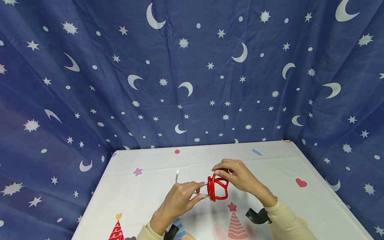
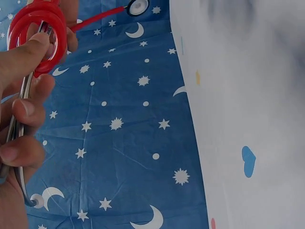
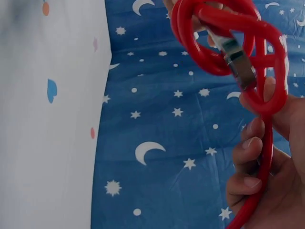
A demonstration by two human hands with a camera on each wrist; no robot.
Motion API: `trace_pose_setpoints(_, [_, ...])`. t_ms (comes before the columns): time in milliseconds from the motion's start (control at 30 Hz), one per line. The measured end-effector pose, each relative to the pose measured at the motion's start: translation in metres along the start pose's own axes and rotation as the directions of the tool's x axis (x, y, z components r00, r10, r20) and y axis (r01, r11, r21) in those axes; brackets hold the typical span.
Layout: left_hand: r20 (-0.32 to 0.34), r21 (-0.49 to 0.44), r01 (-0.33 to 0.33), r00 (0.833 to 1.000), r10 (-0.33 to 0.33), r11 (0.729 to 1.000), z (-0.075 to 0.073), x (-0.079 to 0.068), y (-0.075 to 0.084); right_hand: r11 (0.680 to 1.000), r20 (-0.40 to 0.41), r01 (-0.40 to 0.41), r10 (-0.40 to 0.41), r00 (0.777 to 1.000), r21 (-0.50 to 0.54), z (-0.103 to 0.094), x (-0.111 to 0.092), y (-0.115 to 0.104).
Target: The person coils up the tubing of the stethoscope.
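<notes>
A stethoscope with red tubing (image 1: 211, 189) is held above the table between both hands. Its tubing is wound in several loops around the metal ear tubes (image 2: 26, 90). My left hand (image 1: 179, 197) grips these ear tubes, thumb against the metal beside the coils. A white ear tip (image 1: 177, 172) sticks out beyond that hand. On the other side of the coils, my right hand (image 1: 240, 176) holds a length of the red tube (image 3: 268, 143), with fingers curled around it. The round chest piece (image 2: 138, 6) shows at the end of a tube stretch in the left wrist view.
A white table covering (image 1: 135, 190) printed with hearts, stars and party hats lies below the hands. Behind it and at both sides hangs a dark blue curtain (image 1: 192, 128) with moons and stars. Dark wrist straps (image 1: 258, 216) sit at both wrists.
</notes>
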State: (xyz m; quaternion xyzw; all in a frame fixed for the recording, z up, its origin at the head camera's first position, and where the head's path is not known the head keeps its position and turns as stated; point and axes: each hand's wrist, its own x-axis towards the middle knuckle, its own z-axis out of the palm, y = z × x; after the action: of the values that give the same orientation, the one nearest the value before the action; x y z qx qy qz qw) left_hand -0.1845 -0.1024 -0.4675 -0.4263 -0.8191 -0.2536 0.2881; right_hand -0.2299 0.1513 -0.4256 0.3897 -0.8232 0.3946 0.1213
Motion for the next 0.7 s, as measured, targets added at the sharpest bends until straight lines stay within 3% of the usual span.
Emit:
trace_pose_setpoints(267, [-0.01, -0.041, 0.012, 1.0, -0.012, 0.999, 0.001, 0.0, 0.004, 0.989, 0.082, -0.113, 0.106, 0.991, 0.095, 0.002, -0.004, 0.008])
trace_pose_setpoints(500, [-0.048, -0.13, 0.004, 0.999, -0.01, 0.991, -0.002, 0.003, 0.009, 0.982, 0.169, -0.117, 0.091, 0.981, 0.15, 0.001, -0.004, 0.013])
trace_pose_setpoints(700, [-0.082, -0.195, 0.048, 0.995, -0.065, 0.98, -0.008, 0.004, 0.01, 0.979, 0.129, -0.138, 0.118, 0.985, 0.153, 0.006, -0.004, 0.012])
